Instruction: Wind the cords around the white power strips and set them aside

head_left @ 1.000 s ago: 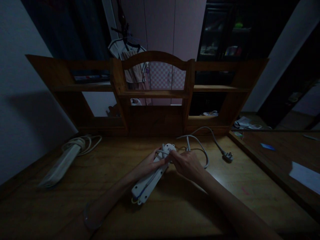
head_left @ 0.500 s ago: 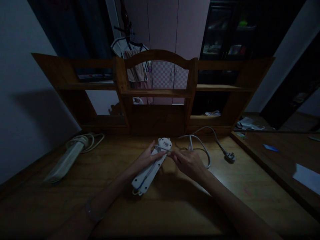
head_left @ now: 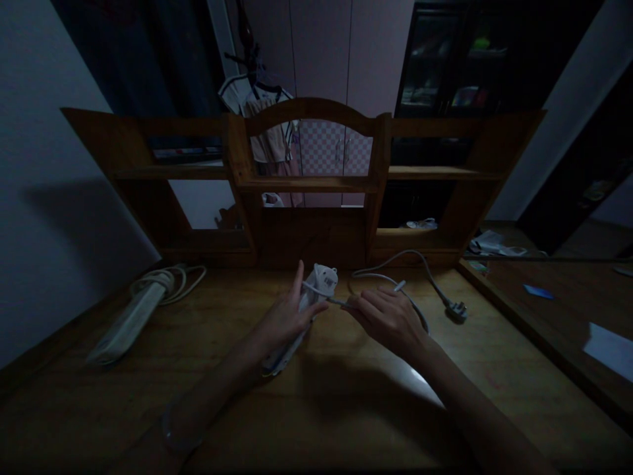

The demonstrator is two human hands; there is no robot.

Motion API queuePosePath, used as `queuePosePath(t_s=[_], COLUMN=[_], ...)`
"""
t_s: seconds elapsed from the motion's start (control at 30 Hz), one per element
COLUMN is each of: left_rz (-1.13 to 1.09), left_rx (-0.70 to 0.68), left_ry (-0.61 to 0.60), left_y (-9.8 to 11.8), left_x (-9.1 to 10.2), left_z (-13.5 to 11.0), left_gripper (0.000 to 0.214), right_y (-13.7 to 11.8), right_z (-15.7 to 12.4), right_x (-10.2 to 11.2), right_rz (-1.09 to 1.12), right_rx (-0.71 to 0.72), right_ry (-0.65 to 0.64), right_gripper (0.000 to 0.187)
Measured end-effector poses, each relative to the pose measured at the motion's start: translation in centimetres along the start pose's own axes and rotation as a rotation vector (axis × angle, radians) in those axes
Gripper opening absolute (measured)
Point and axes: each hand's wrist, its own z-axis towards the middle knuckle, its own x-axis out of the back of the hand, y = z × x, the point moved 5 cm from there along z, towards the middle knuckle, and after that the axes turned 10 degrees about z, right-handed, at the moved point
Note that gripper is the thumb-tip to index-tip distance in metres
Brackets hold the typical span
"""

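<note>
A white power strip (head_left: pixel 325 280) is tilted in my left hand (head_left: pixel 287 318), its round end pointing away from me. My left thumb lies along its side and the index finger stretches up past it; the other fingers are hidden. Grey power cord (head_left: pixel 339 302) crosses the round end of the strip and runs to my right hand (head_left: pixel 388 318), whose fingers are closed around it. From the right hand the cord loops over the desk to a plug (head_left: pixel 455 310) lying on the right.
Another power strip (head_left: pixel 131 323) with its cord coiled at one end lies on the left of the wooden desk (head_left: pixel 237 422). A wooden shelf unit (head_left: pixel 311 185) stands along the back. A blue card (head_left: pixel 538 291) and white paper (head_left: pixel 609 349) lie on the surface at right.
My right hand has moved right, drawing the cord away from the strip. The strip has turned in my left hand, and its underside is less visible.
</note>
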Motion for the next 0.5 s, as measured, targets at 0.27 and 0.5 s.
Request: queuePosePath(t_s=[0.27,0.5], left_rz=[0.119,0.123], left_rx=[-0.281,-0.427], left_ry=[-0.116,-0.257], left_y=[3.0,4.0], left_x=[-2.8,-4.1], left_z=[-2.3,-3.2], left_gripper=[0.088,0.089], right_y=[-0.8,0.7], right_z=[0.2,0.8], right_x=[0.0,1.0], right_rz=[0.218,0.626], right_rx=[0.028,-0.227], right_ry=[0.038,0.0], right_gripper=[0.021,0.036])
